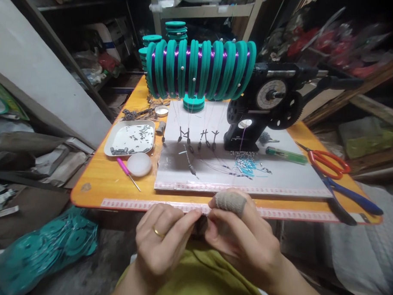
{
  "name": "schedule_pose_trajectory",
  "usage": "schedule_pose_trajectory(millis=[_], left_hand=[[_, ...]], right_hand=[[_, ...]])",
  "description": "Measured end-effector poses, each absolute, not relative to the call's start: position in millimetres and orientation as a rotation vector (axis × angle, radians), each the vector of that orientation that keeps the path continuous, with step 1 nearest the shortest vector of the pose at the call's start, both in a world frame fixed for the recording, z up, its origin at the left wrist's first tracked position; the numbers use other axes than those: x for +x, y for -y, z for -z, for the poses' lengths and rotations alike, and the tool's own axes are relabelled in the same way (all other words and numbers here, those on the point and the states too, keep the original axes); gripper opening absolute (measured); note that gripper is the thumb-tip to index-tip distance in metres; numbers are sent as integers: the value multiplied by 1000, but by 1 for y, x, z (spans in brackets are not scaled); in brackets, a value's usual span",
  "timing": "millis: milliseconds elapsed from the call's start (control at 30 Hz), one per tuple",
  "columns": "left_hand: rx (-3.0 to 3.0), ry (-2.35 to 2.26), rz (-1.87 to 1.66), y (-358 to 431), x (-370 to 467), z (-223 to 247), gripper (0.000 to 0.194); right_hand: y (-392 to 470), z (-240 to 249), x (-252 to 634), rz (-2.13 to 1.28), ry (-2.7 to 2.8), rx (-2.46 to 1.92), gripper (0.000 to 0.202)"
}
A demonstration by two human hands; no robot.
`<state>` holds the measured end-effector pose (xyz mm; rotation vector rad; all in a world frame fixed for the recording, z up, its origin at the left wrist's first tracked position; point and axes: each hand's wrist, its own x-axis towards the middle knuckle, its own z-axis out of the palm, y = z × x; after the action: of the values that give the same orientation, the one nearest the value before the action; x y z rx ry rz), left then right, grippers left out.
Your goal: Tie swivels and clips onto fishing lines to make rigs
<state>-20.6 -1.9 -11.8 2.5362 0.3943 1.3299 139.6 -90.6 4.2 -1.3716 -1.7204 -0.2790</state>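
Observation:
My left hand, with a gold ring on one finger, is closed in a pinch close to the table's front edge. Beside it my right hand is also closed, a grey cloth sleeve wrapped on its finger. The fingertips of both nearly meet; whatever lies between them is too small or hidden to make out. Just behind the hands runs a pink-and-white measuring tape along the edge. Beyond it, a white board carries dark fishing sinkers on lines, small beads and blue bits.
A row of green line spools sits on a black hand-cranked winder. Left are a white tray of small metal pieces, a round white lid and a pink-handled awl. Right lie red-handled scissors and blue-handled pliers.

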Motion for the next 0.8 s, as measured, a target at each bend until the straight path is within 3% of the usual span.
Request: schedule_pose_trajectory(millis=[267, 800], left_hand=[[2115, -311, -1292, 5, -15, 14, 33], [1962, -331, -1287, 15, -10, 20, 30]], right_hand=[[98, 1, 151, 264, 1766, -1271, 17], [103, -4, 147, 313, 1707, -1342, 18]])
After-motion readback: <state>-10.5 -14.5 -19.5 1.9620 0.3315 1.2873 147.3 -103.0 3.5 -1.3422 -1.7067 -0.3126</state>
